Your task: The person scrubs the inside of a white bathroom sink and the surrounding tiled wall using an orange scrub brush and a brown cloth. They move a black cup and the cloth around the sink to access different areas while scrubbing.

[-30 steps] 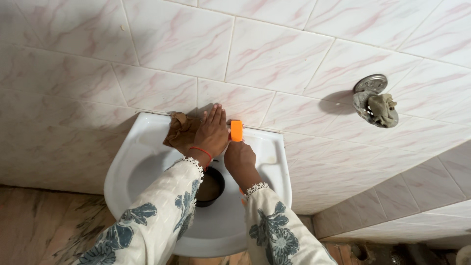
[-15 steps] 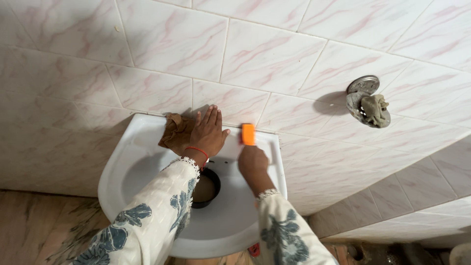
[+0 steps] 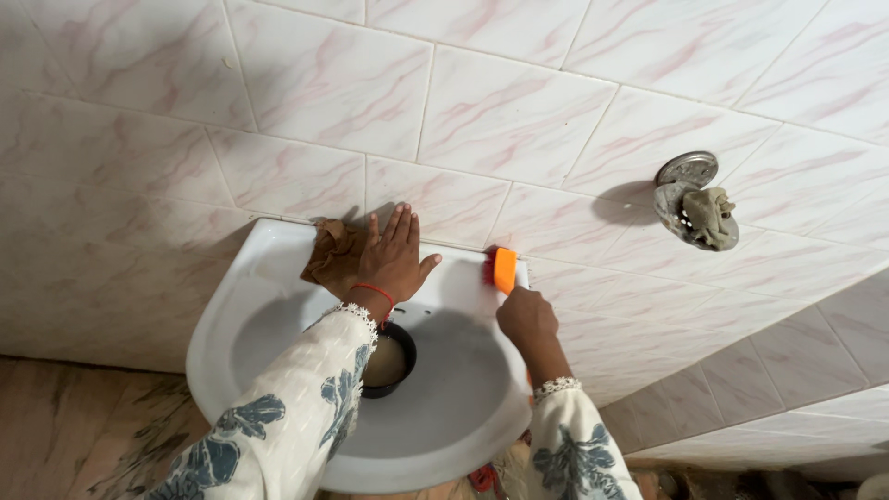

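Right hand [image 3: 526, 318] hiding orange brush [image 3: 504, 270] handle, bristles barely visible

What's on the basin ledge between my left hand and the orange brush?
Nothing: in the head view, only bare white ledge of the wash basin separates the left hand from the orange brush.

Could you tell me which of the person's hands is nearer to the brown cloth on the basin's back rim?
Left. The left hand rests flat beside the brown cloth, touching it; the right hand grips an orange brush at the basin's far corner.
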